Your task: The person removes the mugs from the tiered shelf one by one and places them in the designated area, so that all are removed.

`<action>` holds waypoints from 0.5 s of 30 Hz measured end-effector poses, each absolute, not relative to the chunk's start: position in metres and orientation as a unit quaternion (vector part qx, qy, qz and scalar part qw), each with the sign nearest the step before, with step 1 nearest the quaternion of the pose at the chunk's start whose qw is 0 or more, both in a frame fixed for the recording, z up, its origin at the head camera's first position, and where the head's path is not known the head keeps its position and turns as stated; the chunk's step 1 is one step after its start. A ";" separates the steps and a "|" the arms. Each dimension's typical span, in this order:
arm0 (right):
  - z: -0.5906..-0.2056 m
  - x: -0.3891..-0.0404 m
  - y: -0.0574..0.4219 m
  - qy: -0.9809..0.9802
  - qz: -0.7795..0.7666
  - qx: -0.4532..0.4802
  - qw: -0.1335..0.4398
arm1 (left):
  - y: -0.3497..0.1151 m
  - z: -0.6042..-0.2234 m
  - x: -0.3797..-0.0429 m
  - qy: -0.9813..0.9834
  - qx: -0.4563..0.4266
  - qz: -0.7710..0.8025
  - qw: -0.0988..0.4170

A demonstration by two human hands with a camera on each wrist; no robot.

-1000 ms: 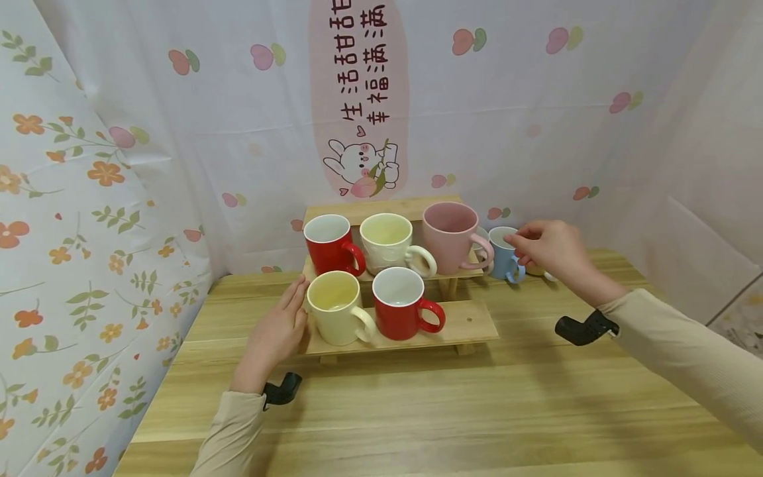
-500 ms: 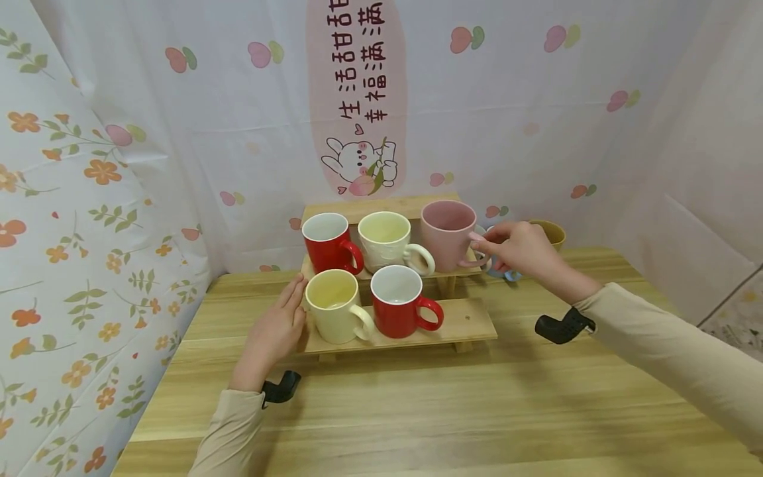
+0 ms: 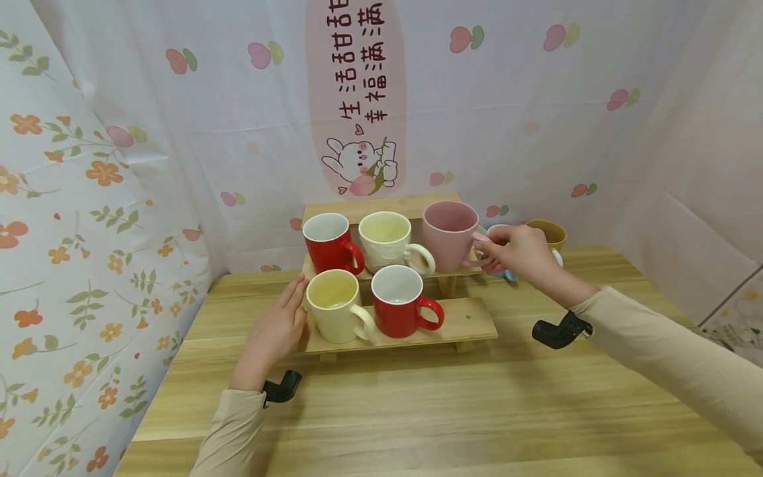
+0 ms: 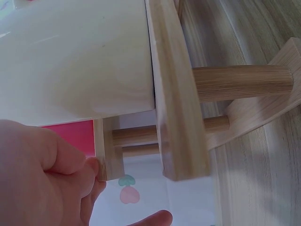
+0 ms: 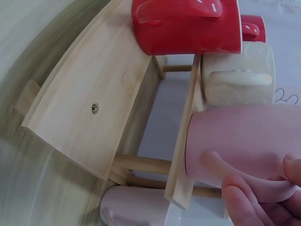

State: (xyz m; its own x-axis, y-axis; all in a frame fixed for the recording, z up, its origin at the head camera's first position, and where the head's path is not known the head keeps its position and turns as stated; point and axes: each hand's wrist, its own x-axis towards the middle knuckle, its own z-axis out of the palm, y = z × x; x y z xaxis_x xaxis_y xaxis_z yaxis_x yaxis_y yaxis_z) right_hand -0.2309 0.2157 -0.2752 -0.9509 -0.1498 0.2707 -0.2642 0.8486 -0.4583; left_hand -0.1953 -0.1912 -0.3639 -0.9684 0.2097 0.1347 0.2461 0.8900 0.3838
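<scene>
My right hand [image 3: 524, 252] pinches the handle [image 5: 270, 188] of a large pink mug [image 3: 448, 246] between thumb and fingers. This mug stands upright at the right end of the middle shelf of a stepped wooden rack [image 3: 461, 323]. My left hand [image 3: 275, 328] lies along the rack's left side, fingertips touching the end of a shelf board [image 4: 109, 160]. Beside the left fingers, on the lowest shelf, stands a pale yellow mug [image 3: 336, 318]. A red mug [image 3: 398, 319] is to its right. Behind them are another red mug [image 3: 326, 252] and an embossed cream mug [image 3: 381, 252].
Partly hidden behind my right hand, a light blue mug [image 3: 510, 275] and an ochre cup [image 3: 550, 233] stand on the wooden table [image 3: 417, 417]. A pale mug [image 5: 136, 205] is below the rack's right end. Patterned cloth [image 3: 238, 132] hangs behind and left.
My right hand has moved left from above the blue mug to the pink mug and taken its handle. The pink mug has shifted slightly right. My left hand stays at the rack.
</scene>
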 end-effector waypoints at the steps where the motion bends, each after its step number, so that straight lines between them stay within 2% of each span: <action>1: -0.276 -0.230 0.217 -0.956 0.244 0.109 0.121 | -0.191 -0.364 -0.195 -0.971 -0.117 -0.203 0.044; 15: -0.284 -0.211 0.247 -0.925 0.354 0.086 0.107 | -0.190 -0.363 -0.194 -0.970 -0.115 -0.210 0.038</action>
